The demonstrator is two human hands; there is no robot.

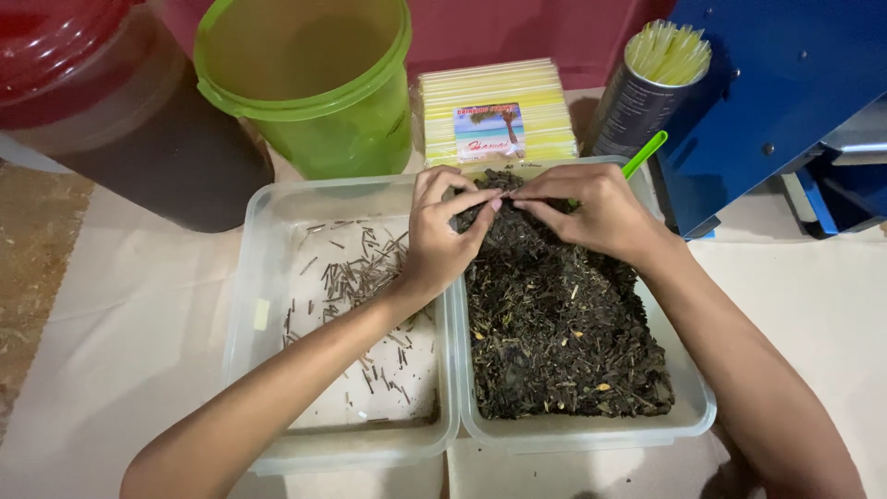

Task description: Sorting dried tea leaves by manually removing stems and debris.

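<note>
Both hands are working at the far end of the right clear tub (688,420), which is holding a deep bed of dark dried leaf (564,342). The left hand (442,231) is reaching across from over the left clear tub (263,277), fingers drawn narrow and pinching into the leaf pile; the right hand (591,211) is meeting it, fingertips closed to a fine pinch, though whatever they are gripping is too small to make out. Thin pale stems (360,277) are lying scattered in the left tub, well apart from the leaf. Risks as judged: the left wrist is hanging over the shared rims, so loose leaf could be dropping among the stems; a sleeve-less forearm dragging back could be flicking stems out. A green bucket (314,83), a straw pack (499,111) and a dark jar (139,129) are standing just behind, close enough to get knocked.
</note>
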